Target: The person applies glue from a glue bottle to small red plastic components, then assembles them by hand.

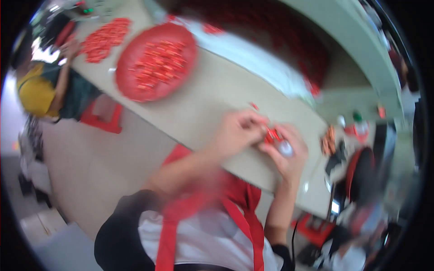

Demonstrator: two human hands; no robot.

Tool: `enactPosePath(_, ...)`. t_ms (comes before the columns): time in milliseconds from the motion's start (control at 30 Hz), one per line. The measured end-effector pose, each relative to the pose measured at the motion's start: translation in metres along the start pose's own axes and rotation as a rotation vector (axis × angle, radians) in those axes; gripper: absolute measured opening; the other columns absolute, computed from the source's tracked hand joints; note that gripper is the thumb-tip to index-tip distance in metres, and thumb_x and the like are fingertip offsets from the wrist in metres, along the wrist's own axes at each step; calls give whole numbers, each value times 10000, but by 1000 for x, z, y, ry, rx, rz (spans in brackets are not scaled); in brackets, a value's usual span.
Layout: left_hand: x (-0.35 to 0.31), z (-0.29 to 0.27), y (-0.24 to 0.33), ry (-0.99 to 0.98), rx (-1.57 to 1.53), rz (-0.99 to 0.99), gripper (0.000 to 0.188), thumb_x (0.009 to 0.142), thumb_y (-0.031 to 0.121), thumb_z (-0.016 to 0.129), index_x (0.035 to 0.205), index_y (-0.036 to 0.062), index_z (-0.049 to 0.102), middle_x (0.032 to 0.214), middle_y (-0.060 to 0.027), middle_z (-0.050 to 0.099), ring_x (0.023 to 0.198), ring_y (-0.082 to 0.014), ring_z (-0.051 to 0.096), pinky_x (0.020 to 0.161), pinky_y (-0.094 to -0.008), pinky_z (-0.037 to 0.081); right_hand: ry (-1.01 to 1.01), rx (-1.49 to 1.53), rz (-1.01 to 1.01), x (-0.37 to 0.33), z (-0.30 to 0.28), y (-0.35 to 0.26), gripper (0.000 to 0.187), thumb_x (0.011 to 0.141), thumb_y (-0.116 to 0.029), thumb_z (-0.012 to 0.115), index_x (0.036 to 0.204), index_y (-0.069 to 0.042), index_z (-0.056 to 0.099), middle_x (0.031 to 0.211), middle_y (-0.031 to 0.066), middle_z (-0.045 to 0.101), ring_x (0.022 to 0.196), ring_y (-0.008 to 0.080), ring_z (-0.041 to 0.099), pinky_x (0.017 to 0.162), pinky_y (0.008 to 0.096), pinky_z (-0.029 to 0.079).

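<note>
My hands meet above the pale table, smeared a little by motion. My right hand (294,151) is closed around several small shiny red pieces (272,134). A whitish rounded thing (285,148), too blurred to name, shows between its thumb and fingers. My left hand (239,132) is pinched at the thumb and forefinger, right beside the red pieces. Whatever its fingertips hold is hidden. One loose red piece (254,106) lies on the table just beyond my hands.
A round red tray (123,67) full of red pieces (162,63) stands at the far left. Behind it lies a red heap (106,38), near a person in a yellow top (36,92). A shelf edge (379,58) overhangs the far side. Brownish-orange pieces (328,140) lie at right.
</note>
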State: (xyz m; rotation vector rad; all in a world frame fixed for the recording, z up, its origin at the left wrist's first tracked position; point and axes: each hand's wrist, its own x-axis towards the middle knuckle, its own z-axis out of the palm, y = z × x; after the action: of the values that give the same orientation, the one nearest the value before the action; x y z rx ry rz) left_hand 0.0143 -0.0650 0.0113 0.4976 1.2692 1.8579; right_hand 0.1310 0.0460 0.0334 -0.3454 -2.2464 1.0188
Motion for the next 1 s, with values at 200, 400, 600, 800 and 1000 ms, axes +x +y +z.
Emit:
enactPosePath(200, -1, 11, -11, -79, 90, 119, 160, 795, 53, 625, 926, -38, 634, 809, -54, 645, 727, -65, 583, 664, -212, 475, 63, -62, 16, -25, -9, 5, 490, 547, -130, 823, 974, 4, 621, 861, 133, 605, 761, 274, 590, 688, 340, 489)
enactPosePath(400, -3, 8, -12, -27, 192, 187, 176, 787, 60, 620, 933, -37, 635, 866, -64, 648, 813, -92, 588, 759, -238, 463, -1, 85, 43, -22, -5, 11, 523, 585, -62, 815, 1038, 66, 586, 948, 73, 558, 781, 132, 533, 624, 215, 450)
enactPosePath(600, -13, 14, -11, -95, 101, 61, 181, 810, 57, 617, 962, -42, 617, 946, -58, 635, 896, -111, 591, 814, -256, 456, 9, 103, 55, -30, -11, 9, 531, 568, -63, 820, 1029, 65, 589, 941, 82, 562, 781, 153, 545, 640, 230, 460)
enactPosePath(800, -26, 11, 22, -65, 114, 177, 136, 814, 81, 638, 913, -13, 640, 794, -19, 627, 756, -59, 564, 665, -229, 479, 97, -29, -70, -24, -7, -9, 447, 535, -98, 809, 931, 11, 631, 883, 139, 618, 790, 293, 601, 703, 345, 492)
enactPosePath(1000, -25, 4, 27, -37, 147, 176, 200, 843, 29, 594, 1035, -24, 617, 905, -45, 636, 798, -95, 596, 709, -240, 493, 117, 38, -144, -12, -1, -24, 500, 563, -112, 830, 1009, 4, 638, 929, 110, 624, 814, 200, 610, 687, 274, 487)
